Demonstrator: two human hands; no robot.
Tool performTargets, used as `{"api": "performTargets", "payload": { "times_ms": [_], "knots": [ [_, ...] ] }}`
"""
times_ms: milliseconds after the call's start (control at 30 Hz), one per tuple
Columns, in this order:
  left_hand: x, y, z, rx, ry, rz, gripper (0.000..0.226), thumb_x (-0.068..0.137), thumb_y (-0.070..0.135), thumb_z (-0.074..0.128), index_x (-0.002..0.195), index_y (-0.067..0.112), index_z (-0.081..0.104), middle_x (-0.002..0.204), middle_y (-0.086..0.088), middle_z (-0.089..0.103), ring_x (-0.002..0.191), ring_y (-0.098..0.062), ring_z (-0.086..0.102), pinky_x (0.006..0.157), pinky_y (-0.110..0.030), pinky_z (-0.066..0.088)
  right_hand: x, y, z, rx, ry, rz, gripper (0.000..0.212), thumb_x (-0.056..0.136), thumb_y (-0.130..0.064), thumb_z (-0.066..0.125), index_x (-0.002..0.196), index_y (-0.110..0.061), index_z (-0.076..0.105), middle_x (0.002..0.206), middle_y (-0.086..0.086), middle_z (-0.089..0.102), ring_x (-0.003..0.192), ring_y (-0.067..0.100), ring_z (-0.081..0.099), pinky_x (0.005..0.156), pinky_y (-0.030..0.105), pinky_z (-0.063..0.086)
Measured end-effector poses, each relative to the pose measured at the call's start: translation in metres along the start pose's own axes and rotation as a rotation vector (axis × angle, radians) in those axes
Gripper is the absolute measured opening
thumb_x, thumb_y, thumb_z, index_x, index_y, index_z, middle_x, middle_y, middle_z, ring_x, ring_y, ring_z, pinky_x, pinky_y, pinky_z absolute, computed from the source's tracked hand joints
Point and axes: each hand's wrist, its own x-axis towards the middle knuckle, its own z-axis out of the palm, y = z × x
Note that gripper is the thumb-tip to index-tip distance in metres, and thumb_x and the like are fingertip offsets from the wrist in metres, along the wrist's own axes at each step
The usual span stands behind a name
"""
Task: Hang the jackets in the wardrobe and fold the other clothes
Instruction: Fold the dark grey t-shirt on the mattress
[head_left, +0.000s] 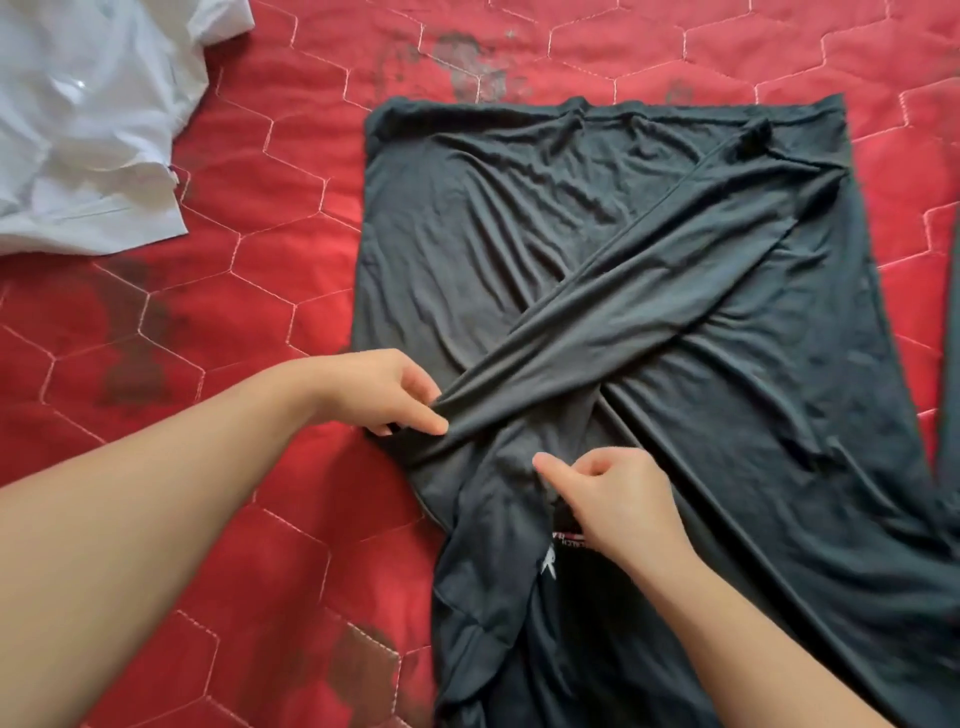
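Centrally, a dark grey garment (649, 291) lies spread on a red quilted bedcover (249, 291) stitched in hexagons, its far hem running straight across well beyond both hands. Two sleeves are folded inward and cross diagonally over the body of the cloth, just beyond the hands. The left hand (384, 392) pinches the end of one crossed sleeve between thumb and fingers, right at the garment's left edge, where cloth meets bare quilt. The right hand (602, 499) sits just beside it, nearer the person, fingers curled and pinching a fold of the dark fabric, with the forefinger extended toward the left hand; a small white and pink print (558, 551) shows under its wrist. To the left of the left hand, a broad stretch of quilt lies uncovered, marked with dark stains. Far beyond the left forearm, at the upper left corner, a crumpled white shirt (88, 130) rests well apart from the dark garment. The garment's right edge runs out of view beyond the right hand.
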Motion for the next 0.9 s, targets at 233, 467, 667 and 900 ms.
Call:
{"api": "performTargets", "payload": {
  "times_ms": [233,467,667,900],
  "knots": [
    [-0.011,-0.017,0.010,-0.095,0.238,0.045,0.016,0.098,0.022,0.056,0.090,0.020,0.069,0.081,-0.004,0.056,0.072,-0.015,0.047,0.067,-0.031,0.046,-0.011,0.001,0.001,0.334,-0.082,-0.047,0.027,0.080,-0.016,0.069,0.056,-0.013,0.057,0.050,-0.001,0.059,0.040,0.011,0.047,0.042,0.020,0.038],
    [-0.009,-0.032,0.018,-0.013,0.420,0.055,0.021,0.097,0.026,0.053,0.085,0.017,0.068,0.074,0.001,0.067,0.063,-0.012,0.052,0.065,-0.032,0.042,-0.043,0.031,0.009,0.597,-0.154,0.039,0.017,0.088,-0.018,0.064,0.075,-0.008,0.060,0.073,0.005,0.074,0.048,0.016,0.061,0.041,0.021,0.044],
    [-0.010,-0.039,0.023,0.116,0.591,0.084,0.030,0.094,0.042,0.058,0.070,0.024,0.065,0.062,0.012,0.059,0.057,-0.003,0.049,0.058,-0.026,0.037,-0.042,0.020,0.026,0.514,-0.128,0.042,0.041,0.080,-0.033,0.074,0.054,-0.019,0.046,0.048,0.002,0.049,0.038,0.013,0.035,0.037,0.015,0.026],
    [-0.011,-0.046,0.031,0.255,0.771,0.078,0.041,0.089,0.054,0.058,0.062,0.023,0.062,0.059,0.006,0.059,0.060,-0.012,0.055,0.057,-0.033,0.037,-0.062,0.028,0.035,0.611,-0.073,-0.056,0.014,0.087,-0.016,0.059,0.082,-0.004,0.064,0.062,0.006,0.057,0.052,0.015,0.053,0.042,0.022,0.038]
  ]
}}
